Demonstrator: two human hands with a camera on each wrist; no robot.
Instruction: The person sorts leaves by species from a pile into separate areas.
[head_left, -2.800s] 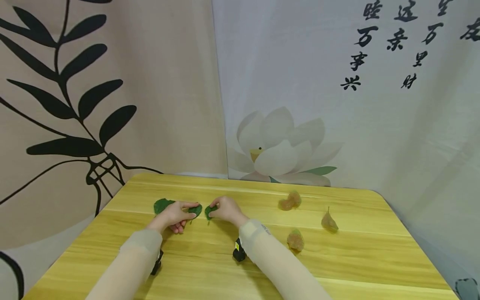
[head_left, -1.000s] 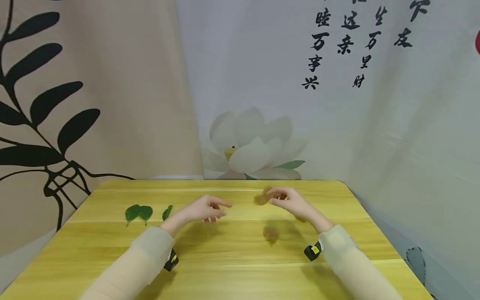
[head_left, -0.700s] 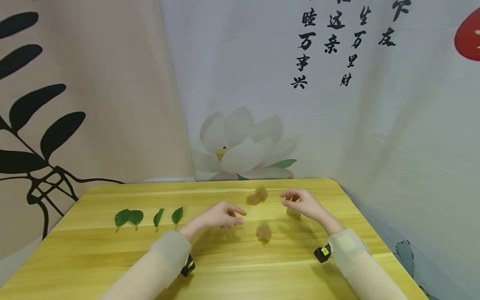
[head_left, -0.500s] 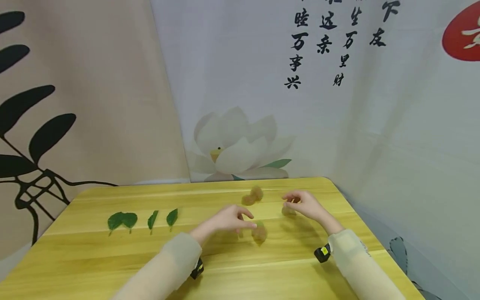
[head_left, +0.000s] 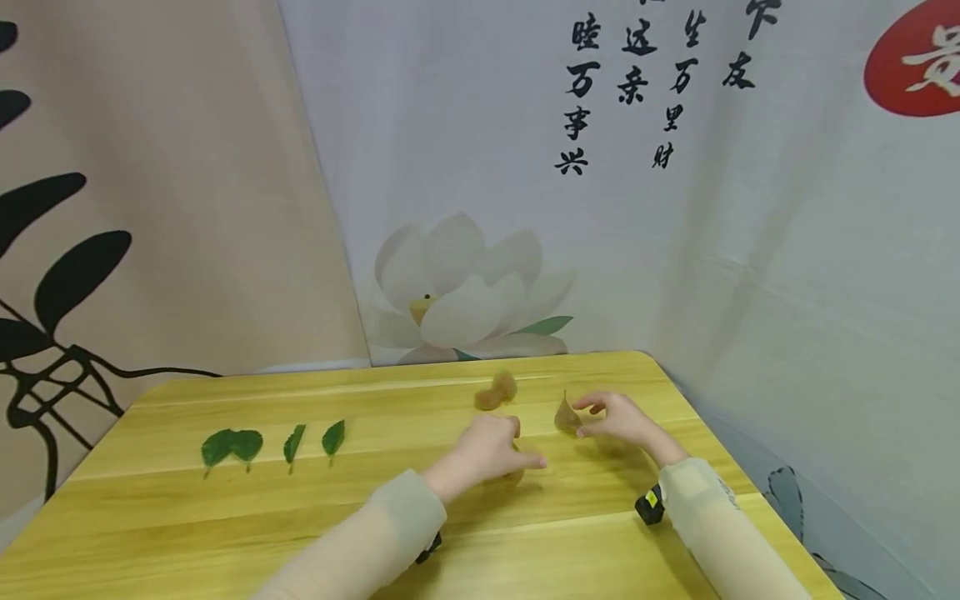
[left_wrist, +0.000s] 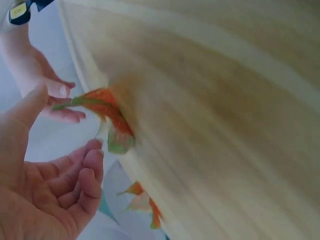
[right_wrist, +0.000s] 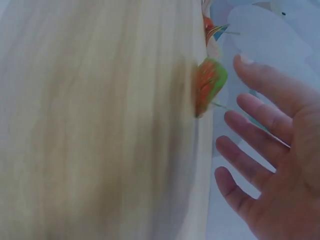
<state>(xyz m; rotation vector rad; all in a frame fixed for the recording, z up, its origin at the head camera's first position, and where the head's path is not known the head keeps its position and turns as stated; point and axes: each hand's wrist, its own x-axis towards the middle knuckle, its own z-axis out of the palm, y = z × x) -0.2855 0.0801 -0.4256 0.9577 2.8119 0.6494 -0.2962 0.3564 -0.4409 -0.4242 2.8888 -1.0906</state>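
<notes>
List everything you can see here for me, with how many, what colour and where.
Wooden table: 1, yellow, lower part of the head view
Green leaves: 4, green, table's left side, two touching
Autumn leaves: apparently 4, orange-brown with some green, two touching near the far edge, one beside the right hand, one partly behind the left hand
Printed backdrop: 1, beige and whitish, behind the table
Plant print: 1, black, backdrop's left
Lotus print: 1, white, backdrop's centre
Chinese characters: several, black, upper right
Oval print: 1, red, upper right edge
Wrist cameras: 2, black, one per wrist
Sleeves: 2, cream, both forearms
Hands: 2, bare, above the table
</notes>
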